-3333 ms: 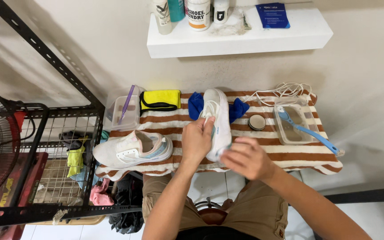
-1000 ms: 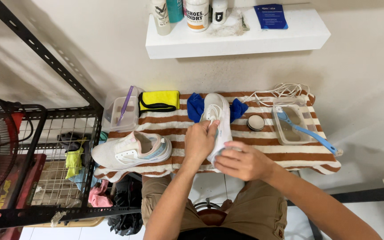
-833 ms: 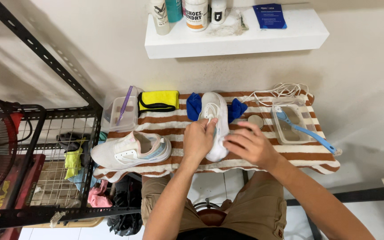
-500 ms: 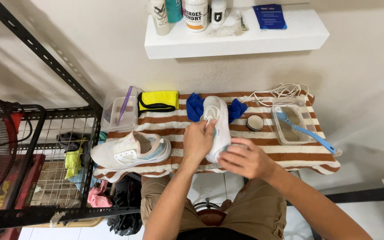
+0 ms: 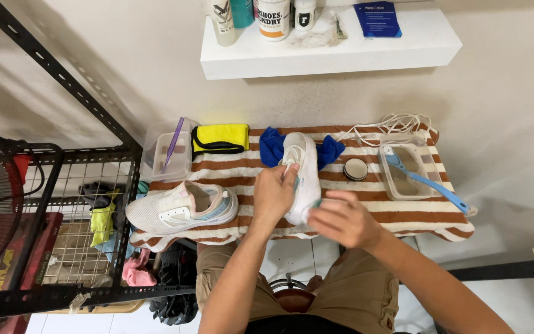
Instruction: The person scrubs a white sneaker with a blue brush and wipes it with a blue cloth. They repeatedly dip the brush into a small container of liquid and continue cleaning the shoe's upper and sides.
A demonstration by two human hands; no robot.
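Step in hand: cleaning of the white shoe (image 5: 301,170), by the look of it — the heel end is being worked while the upper is steadied.
White shoe: lies lengthwise on the striped towel (image 5: 242,170) in the middle of the bench, toe toward the wall, resting partly on a blue cloth (image 5: 271,147).
Left hand (image 5: 273,195): fingers curled shut on the shoe's side near the laces, pinning it down.
Right hand (image 5: 344,218): fingers closed at the heel end; a bit of greenish something shows under them, but what it grips I cannot tell.
Second shoe (image 5: 183,207): on its side at the towel's left edge, apart from both hands.
Nearby: yellow cloth (image 5: 220,137) and a clear tub (image 5: 171,154) at back left; small round tin (image 5: 356,168) just right of the shoe; clear tray (image 5: 408,170) with a blue-handled brush (image 5: 428,184) across it, far right.
Next move calls for: a firm hold from the left hand so the shoe does not slide — and short, controlled strokes at the heel.
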